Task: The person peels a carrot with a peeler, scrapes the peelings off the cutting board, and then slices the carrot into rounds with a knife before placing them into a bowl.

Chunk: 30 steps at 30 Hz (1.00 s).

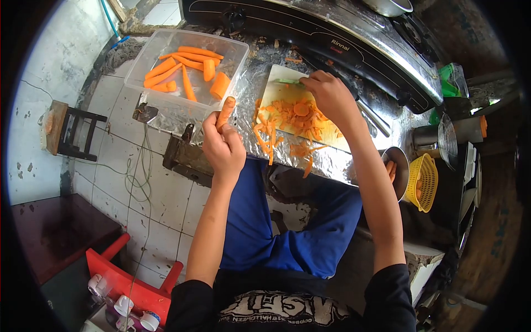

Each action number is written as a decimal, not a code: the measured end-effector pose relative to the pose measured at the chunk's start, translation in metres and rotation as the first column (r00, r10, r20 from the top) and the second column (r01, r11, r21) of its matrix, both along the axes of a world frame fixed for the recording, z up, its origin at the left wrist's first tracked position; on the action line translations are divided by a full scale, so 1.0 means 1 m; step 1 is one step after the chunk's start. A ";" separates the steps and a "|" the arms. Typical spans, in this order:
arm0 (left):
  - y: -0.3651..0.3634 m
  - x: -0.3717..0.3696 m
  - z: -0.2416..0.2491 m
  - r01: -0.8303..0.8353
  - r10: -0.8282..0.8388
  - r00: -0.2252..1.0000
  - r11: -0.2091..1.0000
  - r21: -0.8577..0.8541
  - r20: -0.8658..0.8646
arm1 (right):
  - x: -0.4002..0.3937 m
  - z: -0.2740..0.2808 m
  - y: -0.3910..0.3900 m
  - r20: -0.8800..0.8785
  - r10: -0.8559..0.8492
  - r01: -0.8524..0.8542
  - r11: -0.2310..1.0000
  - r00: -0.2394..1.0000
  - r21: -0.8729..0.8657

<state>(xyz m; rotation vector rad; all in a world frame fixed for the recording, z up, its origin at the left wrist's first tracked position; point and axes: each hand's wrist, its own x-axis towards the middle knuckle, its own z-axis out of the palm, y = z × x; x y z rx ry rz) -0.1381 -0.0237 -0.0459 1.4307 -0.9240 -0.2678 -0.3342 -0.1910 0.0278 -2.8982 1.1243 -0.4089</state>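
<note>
My left hand (pixel 224 145) is closed around a carrot (pixel 225 112), whose rough-skinned end points up beside the clear tub. My right hand (pixel 330 95) is above the cutting board (pixel 276 75), its fingers pinched on the end of a green peeler (pixel 289 82); the blade is hard to make out. Orange carrot peelings (pixel 293 116) lie heaped on the board, and some hang over the counter's front edge. Left of the board, the clear plastic tub (pixel 133 83) holds several smooth, peeled carrots (pixel 191 57).
A black Rinnai stove (pixel 326 50) runs along the back of the foil-covered counter (pixel 243 119). At right stand a metal bowl (pixel 402 176) with carrots and a yellow basket (pixel 425 185). A small stool (pixel 77 133) and a red chair (pixel 127 282) are at left.
</note>
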 end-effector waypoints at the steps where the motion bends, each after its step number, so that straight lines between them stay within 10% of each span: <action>1: 0.000 0.000 0.000 0.002 -0.002 1.000 1.000 -0.012 0.001 | -0.007 0.001 0.004 -0.020 0.042 -0.042 0.999 0.999 -0.031; 12: 0.000 0.003 -0.004 0.005 -0.005 0.999 1.000 -0.002 0.040 | -0.027 0.015 0.020 0.061 -0.014 0.016 0.999 0.998 -0.033; 18: -0.001 0.004 -0.006 -0.002 0.002 0.998 1.000 0.002 0.060 | -0.007 0.017 0.000 0.153 0.003 -0.043 0.965 0.988 0.258; 30: -0.002 0.003 -0.004 -0.021 0.020 0.998 1.000 0.016 0.051 | 0.046 -0.016 -0.065 -0.078 -0.226 0.221 0.973 0.971 -0.068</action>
